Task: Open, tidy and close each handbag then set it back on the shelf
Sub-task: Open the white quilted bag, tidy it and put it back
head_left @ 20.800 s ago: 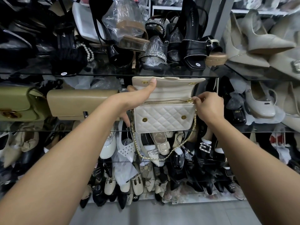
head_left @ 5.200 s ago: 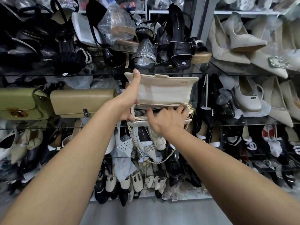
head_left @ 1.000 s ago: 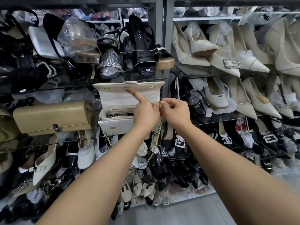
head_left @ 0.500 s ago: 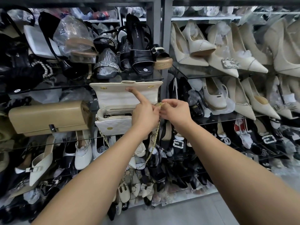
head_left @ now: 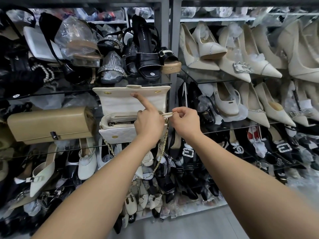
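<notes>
**Right hand** [head_left: 186, 123]: thumb and forefinger pinch the gold zip end [head_left: 166, 114] at the right top corner of the bag. The other fingers are folded into the palm.

**Left hand** [head_left: 149, 123]: just left of the right hand, with the zip end bridging the gap between them. The index finger [head_left: 139, 100] is straight and its tip presses the inner face of the raised flap [head_left: 117, 102]. The remaining fingers are curled on the bag's right top corner.

**White quilted handbag** [head_left: 119, 134]: stands upright on the glass shelf [head_left: 60, 151], at the right end of the left-hand bay. The flap stands up, its inner side facing out, with two gold snap studs near its top edge. The mouth is open and zipped inner compartments show. One gold stud sits on the quilted front.

**Gold chain strap** [head_left: 161, 156]: hangs from the bag below the shelf edge, looping down in front of the shoes beneath.

**Tan clutch bag** [head_left: 50, 123]: on the same shelf, just left of the white bag. It is closed, with a metal clasp on its front.

**Grey upright post** [head_left: 170, 49]: divides the two bays, just right of the flap.

**Black strappy sandals** [head_left: 148, 66]: on the shelf above the bag.

**Cream pointed pumps** [head_left: 207, 49]: in the right bay, on the upper shelves.

**Black shoes with rhinestone buckles** [head_left: 188, 153]: on the lower right shelves, under the right wrist.

**Grey floor** [head_left: 198, 225]: below the racks.
</notes>
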